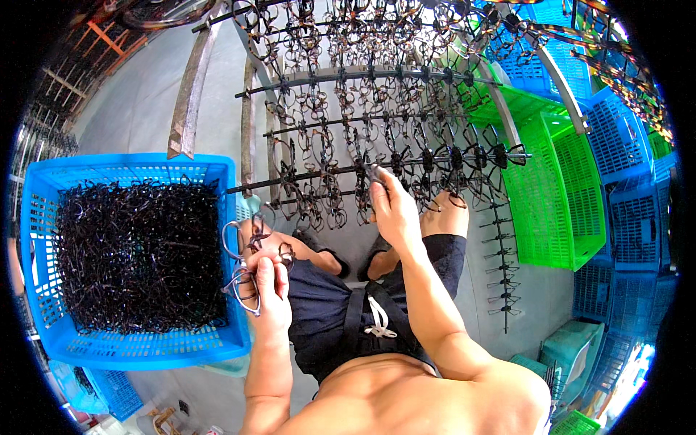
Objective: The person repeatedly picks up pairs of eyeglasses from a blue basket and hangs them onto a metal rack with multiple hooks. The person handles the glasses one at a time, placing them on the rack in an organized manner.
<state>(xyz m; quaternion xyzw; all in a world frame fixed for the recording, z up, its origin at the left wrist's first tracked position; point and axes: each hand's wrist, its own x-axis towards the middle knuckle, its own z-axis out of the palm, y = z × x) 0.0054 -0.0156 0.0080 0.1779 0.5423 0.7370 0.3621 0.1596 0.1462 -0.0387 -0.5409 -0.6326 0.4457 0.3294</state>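
Working gently at the near bar (333, 172), without tugging neighbouring pieces, would likely serve best; the left hand's (272, 299) fingers pinch several looped frames (256, 239) beside the blue basket's (138, 353) right edge; the right hand's (395, 214) fingers bunch nearly closed at the bar's middle; their exact hold is unclear.
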